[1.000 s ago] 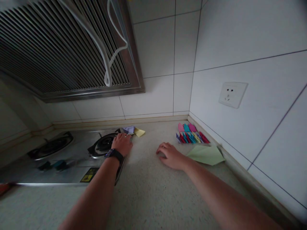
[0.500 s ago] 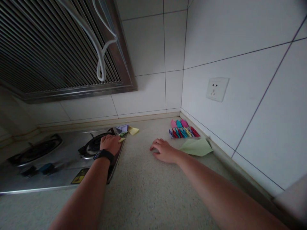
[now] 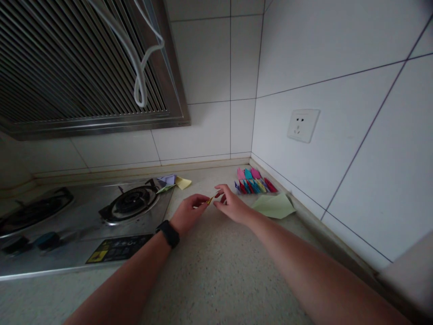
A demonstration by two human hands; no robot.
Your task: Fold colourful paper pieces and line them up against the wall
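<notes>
Between the fingertips of my left hand [image 3: 191, 211] is a small yellow folded paper piece [image 3: 210, 200], held just above the countertop. My right hand [image 3: 231, 204] is close by on its right, thumb and fingers curved and apart around the paper's free end; whether a fingertip touches it I cannot tell. Behind my right hand stand several colourful folded paper pieces [image 3: 254, 186] in a row, with pink and teal folded pieces [image 3: 248, 174] behind them. Beside my right wrist lies a pale green paper sheet [image 3: 274, 206].
At left is a gas stove [image 3: 135, 225] with a black burner [image 3: 130, 201]. Purple paper [image 3: 168, 180], green paper and yellow paper [image 3: 183, 183] lie at its right rear edge. White cable [image 3: 140, 85] hangs from the range hood [image 3: 84, 67]. A socket [image 3: 303, 125] is on the right wall.
My left hand has moved right from the stove's edge to the countertop, bringing the yellow paper piece along. My right hand stays near its place, its fingers raised slightly toward the paper.
</notes>
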